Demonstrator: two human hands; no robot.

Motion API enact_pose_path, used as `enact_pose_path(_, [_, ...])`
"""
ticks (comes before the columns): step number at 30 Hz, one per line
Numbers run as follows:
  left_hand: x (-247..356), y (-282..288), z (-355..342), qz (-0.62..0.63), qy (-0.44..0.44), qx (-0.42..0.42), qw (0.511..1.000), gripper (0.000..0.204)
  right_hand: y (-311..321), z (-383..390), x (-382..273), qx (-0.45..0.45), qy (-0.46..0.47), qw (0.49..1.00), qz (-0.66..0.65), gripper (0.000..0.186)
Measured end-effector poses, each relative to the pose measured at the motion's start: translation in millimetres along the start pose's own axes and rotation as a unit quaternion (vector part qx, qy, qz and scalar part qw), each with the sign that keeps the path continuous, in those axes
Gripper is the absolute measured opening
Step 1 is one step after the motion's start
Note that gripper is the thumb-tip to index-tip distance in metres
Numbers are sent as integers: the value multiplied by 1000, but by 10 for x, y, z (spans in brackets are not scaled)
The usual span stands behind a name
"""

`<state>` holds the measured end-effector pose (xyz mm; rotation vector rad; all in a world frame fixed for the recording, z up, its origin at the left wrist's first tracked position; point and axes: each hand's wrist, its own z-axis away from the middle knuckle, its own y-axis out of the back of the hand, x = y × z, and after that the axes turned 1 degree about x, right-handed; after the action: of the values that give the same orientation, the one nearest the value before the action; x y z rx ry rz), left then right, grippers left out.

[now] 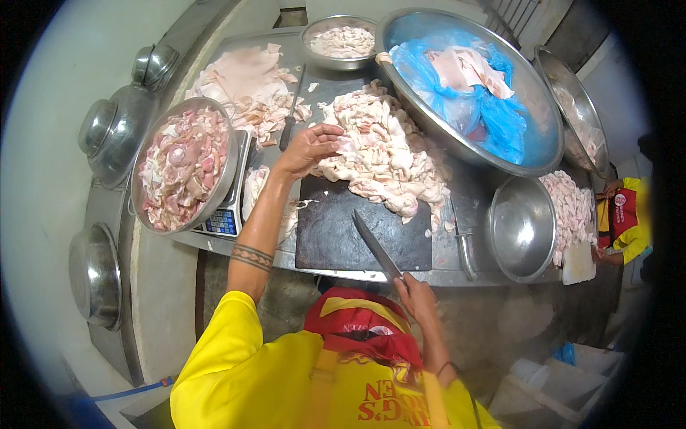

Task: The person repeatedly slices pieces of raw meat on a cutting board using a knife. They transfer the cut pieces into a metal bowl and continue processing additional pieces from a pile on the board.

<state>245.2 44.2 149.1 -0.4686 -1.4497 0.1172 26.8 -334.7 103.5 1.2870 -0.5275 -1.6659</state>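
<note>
Head view, and here's the left hand reaching across the table, fingertips closed on a small pale piece right at the near edge of the pile of pale meat. That pile sprawls across the steel table, its near side spilling onto the black cutting board. Down comes the line of the knife: the right hand has its handle in a closed grip, the blade slanting up and left over the board. To the left, 1 steel bowl heaped with pinkish pieces sits on the scale; beyond, 1 more knife lies beside the flat pale sheets. On the right, 1 big basin carries a blue plastic bag, and just below stands a smaller steel bowl. Far right, a co-worker in yellow and red stands beside more pale pieces.
</note>
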Motion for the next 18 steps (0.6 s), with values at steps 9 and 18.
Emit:
enact_pose_path(9, [-1126,-724,980,-172,154,181,956,20,-134,114,279,60,-78,984,-151,38])
enact_pose_path(18, [-1691,-901,1611,-437,60,304,844,21,-278,209,-328,1,64,997,-37,28])
